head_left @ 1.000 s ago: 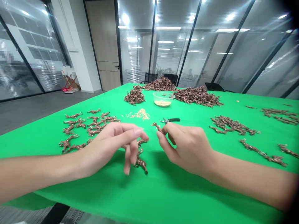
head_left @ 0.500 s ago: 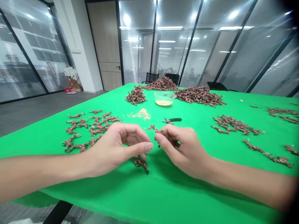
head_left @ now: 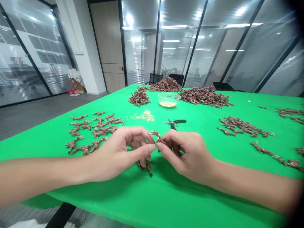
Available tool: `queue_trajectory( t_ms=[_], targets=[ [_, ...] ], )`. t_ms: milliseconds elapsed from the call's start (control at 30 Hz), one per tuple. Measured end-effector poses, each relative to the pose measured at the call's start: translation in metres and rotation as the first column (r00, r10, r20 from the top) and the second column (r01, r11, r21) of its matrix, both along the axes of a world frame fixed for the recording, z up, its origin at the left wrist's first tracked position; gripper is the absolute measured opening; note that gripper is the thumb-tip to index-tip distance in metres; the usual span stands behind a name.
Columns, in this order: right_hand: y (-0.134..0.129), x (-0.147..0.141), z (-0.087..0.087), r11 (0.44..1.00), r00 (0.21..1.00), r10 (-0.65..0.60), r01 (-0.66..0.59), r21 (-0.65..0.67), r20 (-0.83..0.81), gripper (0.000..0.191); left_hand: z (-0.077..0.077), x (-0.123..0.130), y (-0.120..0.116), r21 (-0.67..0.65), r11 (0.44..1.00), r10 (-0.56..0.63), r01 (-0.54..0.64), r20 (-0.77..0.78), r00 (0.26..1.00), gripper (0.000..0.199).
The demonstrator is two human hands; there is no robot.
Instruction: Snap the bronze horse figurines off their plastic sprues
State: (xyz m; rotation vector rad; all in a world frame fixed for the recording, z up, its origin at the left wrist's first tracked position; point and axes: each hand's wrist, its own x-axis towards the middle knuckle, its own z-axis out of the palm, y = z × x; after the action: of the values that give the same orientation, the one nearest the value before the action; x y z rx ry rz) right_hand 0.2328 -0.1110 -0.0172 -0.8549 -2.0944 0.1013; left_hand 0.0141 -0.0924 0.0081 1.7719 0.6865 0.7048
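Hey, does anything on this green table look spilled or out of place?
Possibly the small pale grains: they lie loose on the cloth, scattered at the edges, while similar ones sit inside the clear bowl. Whether they were spilled or poured out deliberately, I can't tell.

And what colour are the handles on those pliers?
The handles of the pliers are black, seen best in the head view.

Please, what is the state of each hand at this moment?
Left hand: fingers curled close to the small brown figure; whether it grips anything cannot be told.
Right hand: closed, holding the small brown figure between thumb and fingers.
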Motion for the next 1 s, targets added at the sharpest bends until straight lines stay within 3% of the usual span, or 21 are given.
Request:
queue_trajectory(
  t_ms=[167, 367, 533, 733, 867, 1000],
  targets=[
    [-0.002, -0.001, -0.001, 0.968, 0.991, -0.110, 0.089, 0.236, 0.079, 0.028, 0.002, 0.001, -0.003, 0.067, 0.998, -0.005, 0.007, -0.031, 1.000, 0.027],
    [-0.004, 0.000, -0.003, 0.938, 0.978, -0.090, 0.020, 0.346, 0.188, 0.026, 0.002, 0.002, -0.006, 0.114, 0.991, -0.053, 0.065, -0.106, 0.993, 0.022],
    [-0.002, -0.002, -0.004, 0.938, 0.959, -0.136, 0.045, 0.343, 0.247, 0.027, 0.002, 0.005, 0.002, 0.057, 0.998, -0.019, 0.026, -0.105, 0.994, 0.028],
    [-0.001, -0.003, -0.007, 0.987, 0.950, -0.013, -0.039, 0.156, 0.313, 0.029, 0.021, 0.003, 0.014, 0.256, 0.958, -0.051, 0.128, -0.287, 0.957, 0.024],
    [0.001, -0.001, -0.005, 0.993, 0.942, -0.011, -0.028, 0.111, 0.336, 0.027, 0.039, -0.001, 0.048, 0.359, 0.913, -0.054, 0.192, -0.360, 0.932, 0.023],
    [-0.010, 0.000, 0.006, 0.972, 0.914, -0.007, -0.088, 0.217, 0.406, 0.033, 0.055, -0.008, 0.124, 0.443, 0.892, 0.101, 0.090, -0.389, 0.916, 0.033]
  ],
)
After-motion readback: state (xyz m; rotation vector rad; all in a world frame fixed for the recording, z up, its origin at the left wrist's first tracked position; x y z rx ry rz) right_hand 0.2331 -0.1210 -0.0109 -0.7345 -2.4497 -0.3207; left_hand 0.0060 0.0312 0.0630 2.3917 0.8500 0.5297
